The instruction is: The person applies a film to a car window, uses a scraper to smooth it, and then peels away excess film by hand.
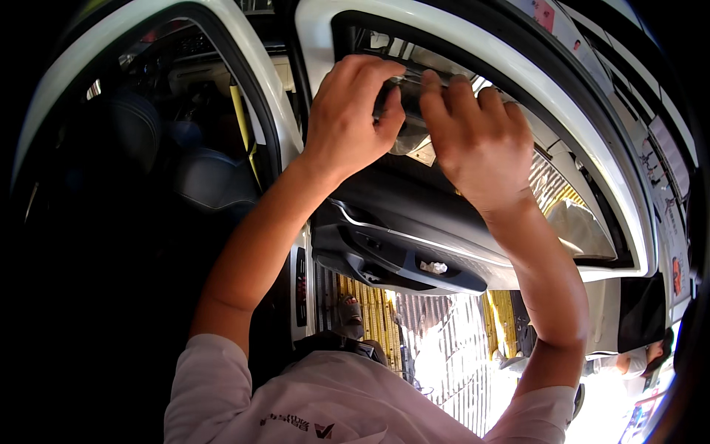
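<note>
Both my hands are raised in front of the window glass (577, 222) of an open white car door (477, 25). My left hand (358, 108) is at the upper left of the window, its thumb and fingers curled toward each other. Close by on the right, my right hand (482, 141) has its palm turned away and its bent fingers pointing up at the glass. Whether either hand pinches something thin or touches the pane cannot be made out. Below them runs the dark door trim panel (410, 205) with an armrest (399, 272). A crumpled white tissue (434, 267) lies in the armrest recess.
On the left, the door opening (277, 105) frames a dark leather seat (216, 177) and a yellow strip (239, 116). Yellow and grey floor grating (383, 322) lies below, partly in glare. Another person (629, 361) is at the lower right. Printed posters (663, 194) hang along the right.
</note>
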`<action>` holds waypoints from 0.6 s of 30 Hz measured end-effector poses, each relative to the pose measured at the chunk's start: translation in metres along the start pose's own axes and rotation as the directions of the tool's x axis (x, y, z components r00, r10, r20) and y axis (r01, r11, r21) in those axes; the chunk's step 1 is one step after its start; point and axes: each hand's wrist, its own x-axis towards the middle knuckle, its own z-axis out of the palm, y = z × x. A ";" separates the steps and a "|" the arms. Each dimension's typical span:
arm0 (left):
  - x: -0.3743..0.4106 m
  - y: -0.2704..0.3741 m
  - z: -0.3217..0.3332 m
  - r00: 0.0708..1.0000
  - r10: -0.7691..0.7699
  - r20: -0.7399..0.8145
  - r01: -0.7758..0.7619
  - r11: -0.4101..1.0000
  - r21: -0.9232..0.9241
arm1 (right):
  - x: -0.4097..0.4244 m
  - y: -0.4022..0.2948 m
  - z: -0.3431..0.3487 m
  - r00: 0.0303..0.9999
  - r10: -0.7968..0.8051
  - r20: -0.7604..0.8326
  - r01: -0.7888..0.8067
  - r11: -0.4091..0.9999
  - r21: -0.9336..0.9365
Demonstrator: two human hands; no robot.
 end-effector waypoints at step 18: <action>0.014 0.000 0.001 0.973 0.142 0.180 -0.190 0.937 0.292 | -0.079 0.003 -0.025 0.891 0.455 -0.014 -0.407 0.811 0.420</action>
